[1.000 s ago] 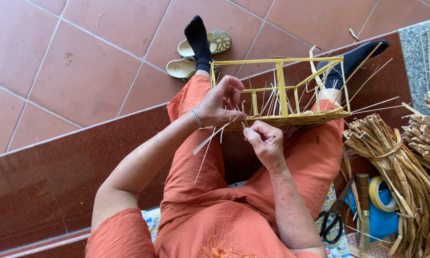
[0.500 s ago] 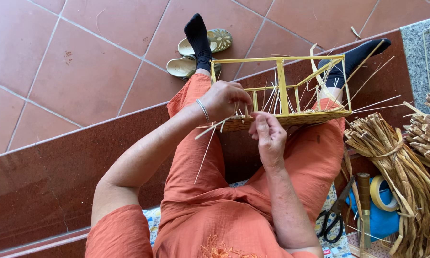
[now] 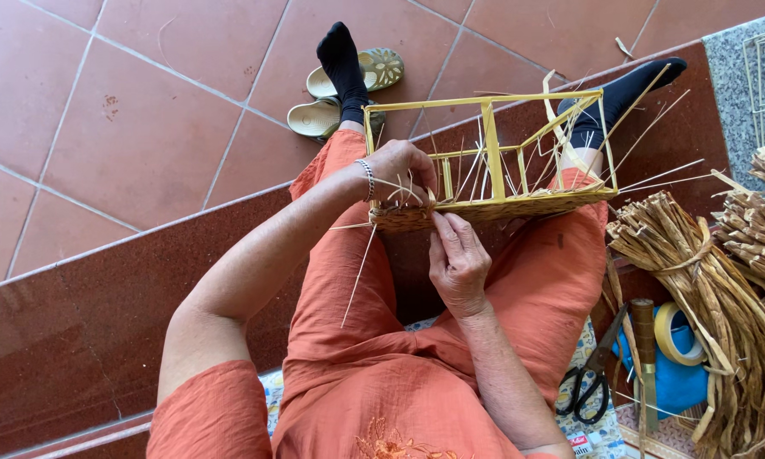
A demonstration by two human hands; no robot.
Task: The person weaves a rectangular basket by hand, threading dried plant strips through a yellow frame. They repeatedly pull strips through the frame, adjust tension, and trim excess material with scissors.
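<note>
Woven basket frame (image 3: 493,183), left hand (image 3: 403,170) gripping, right hand (image 3: 457,259) beneath

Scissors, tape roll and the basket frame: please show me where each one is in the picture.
scissors (image 3: 588,384): head view, on the black handles.
tape roll (image 3: 661,327): head view, on its yellow rim.
basket frame (image 3: 493,149): head view, on the middle upright bar.

From my feed I see a floor of large terracotta tiles (image 3: 144,127) with pale grout lines, evenly lit by soft daylight. A darker, polished reddish-brown step (image 3: 76,340) runs diagonally across the view. At the top right a speckled grey stone slab (image 3: 739,59) meets the step. A pair of pale green sandals (image 3: 348,93) sits on the tiles.
</note>
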